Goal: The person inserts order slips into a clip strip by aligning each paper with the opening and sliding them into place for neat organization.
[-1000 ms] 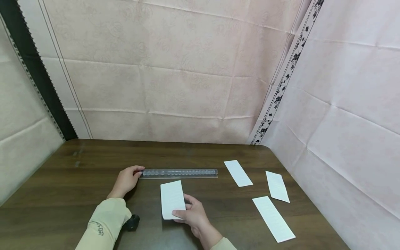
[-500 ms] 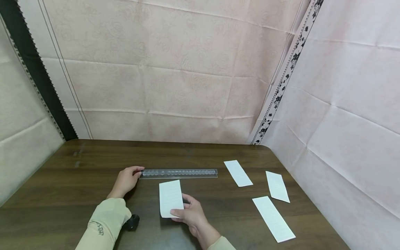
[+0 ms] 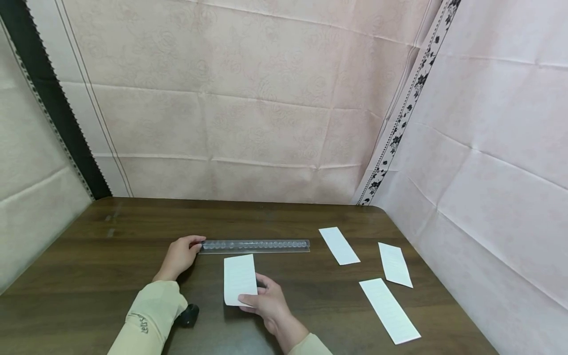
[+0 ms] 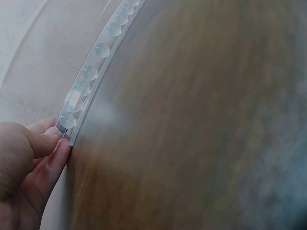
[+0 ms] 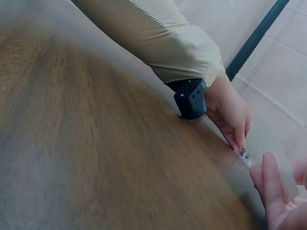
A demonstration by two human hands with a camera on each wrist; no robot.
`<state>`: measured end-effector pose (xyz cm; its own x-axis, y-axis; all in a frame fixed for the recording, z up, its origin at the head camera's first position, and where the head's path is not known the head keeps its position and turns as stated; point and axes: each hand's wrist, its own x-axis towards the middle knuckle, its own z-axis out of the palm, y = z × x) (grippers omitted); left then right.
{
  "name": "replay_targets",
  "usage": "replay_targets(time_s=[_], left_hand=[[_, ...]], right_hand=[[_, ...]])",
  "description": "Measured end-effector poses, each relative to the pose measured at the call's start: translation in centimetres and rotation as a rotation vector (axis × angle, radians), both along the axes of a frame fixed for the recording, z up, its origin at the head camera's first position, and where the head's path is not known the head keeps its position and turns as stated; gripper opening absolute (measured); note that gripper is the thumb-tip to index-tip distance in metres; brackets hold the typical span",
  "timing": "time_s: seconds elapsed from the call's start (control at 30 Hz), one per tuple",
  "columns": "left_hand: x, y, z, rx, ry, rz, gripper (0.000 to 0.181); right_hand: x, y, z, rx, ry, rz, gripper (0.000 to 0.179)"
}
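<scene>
My left hand [image 3: 179,257] pinches the left end of a long clear plastic strip [image 3: 255,246], laid crosswise on the table. A row of round clear bumps runs along this strip, plainest in the left wrist view [image 4: 88,72]. Nearer to me, my right hand [image 3: 272,303] grips a white paper card [image 3: 239,278] by its lower right corner, thumb on its face and fingers behind. The card is tilted up over the table, its top edge just short of the strip; faint lines show on it. In the right wrist view the card [image 5: 268,139] stands beside my left hand [image 5: 231,112].
Three white paper slips lie on the right: one at the back [image 3: 339,246], one at the far right [image 3: 395,265], one nearer [image 3: 389,310]. A black wrist device [image 3: 190,315] sits under my left sleeve. Pale cloth [image 3: 262,98] hangs behind the brown wooden table [image 3: 111,266].
My right hand has carried the white card slightly left and away from me, toward the clear strip. My left hand and the strip have stayed put.
</scene>
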<state>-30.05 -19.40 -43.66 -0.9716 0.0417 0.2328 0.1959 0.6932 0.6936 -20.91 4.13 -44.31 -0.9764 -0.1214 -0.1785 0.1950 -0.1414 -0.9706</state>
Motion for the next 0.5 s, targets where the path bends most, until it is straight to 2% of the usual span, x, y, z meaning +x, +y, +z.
replay_targets(time_s=[0.5], left_hand=[[-0.02,-0.12,-0.09,0.0,0.018,-0.003,0.026]], right_hand=[[-0.37,-0.74,0.03,-0.046,0.002,-0.008,0.067]])
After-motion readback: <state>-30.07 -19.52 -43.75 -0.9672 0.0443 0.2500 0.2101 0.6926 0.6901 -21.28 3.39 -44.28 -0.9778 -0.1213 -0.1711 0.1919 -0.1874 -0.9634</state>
